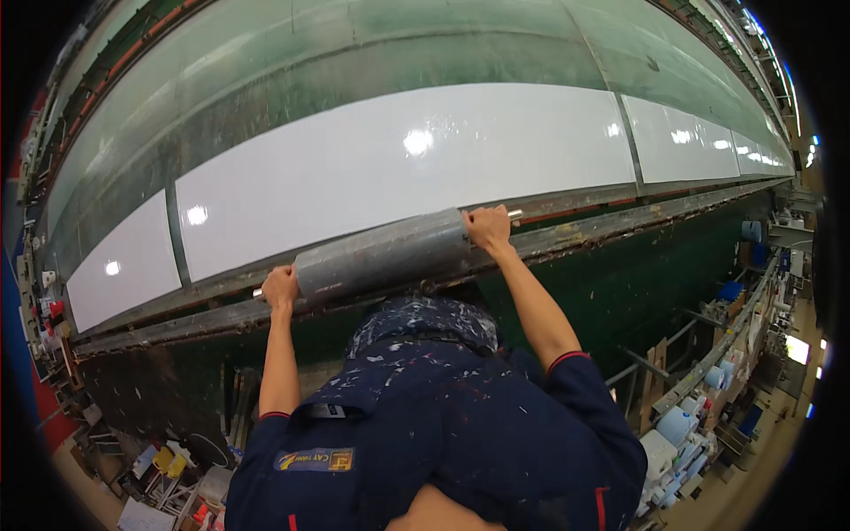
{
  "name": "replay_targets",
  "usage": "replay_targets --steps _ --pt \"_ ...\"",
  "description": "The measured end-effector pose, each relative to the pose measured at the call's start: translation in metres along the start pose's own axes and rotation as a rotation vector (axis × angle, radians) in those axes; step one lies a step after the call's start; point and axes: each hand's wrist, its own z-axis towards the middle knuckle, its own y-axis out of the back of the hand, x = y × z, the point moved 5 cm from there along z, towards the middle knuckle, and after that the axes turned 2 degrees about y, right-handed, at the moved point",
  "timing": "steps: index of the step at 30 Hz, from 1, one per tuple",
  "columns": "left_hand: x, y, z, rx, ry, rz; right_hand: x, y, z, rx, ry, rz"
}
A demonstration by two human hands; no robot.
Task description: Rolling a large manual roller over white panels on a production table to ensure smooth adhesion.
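Note:
A thick grey roller lies crosswise before me, at the near edge of a long green table. My left hand is closed round the metal handle at its left end, and the handle's tip pokes out past the fist. At the other end my right hand grips the handle in the same way, a little farther from me. Just beyond the roller a large glossy white sheet lies flat on the table. Smaller white sheets lie to its left and right, with narrow dark gaps between them.
A scuffed metal rail runs along the table's near edge. The green tabletop stretches away behind the sheets. At lower right stand a rack and white containers. Yellow items and other clutter sit at lower left.

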Motion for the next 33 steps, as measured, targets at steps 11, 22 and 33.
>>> replay_targets --steps 11,22,33 --pt "-0.154 -0.013 -0.026 0.033 -0.005 0.015 -0.148 0.03 -0.029 0.192 -0.172 0.074" --pt "-0.286 -0.053 -0.017 0.083 -0.042 -0.045 -0.276 0.055 0.021 0.237 -0.071 -0.074" --pt "-0.335 -0.013 0.167 -0.337 0.167 -0.528 -0.274 0.102 0.216 -0.558 0.093 0.173"
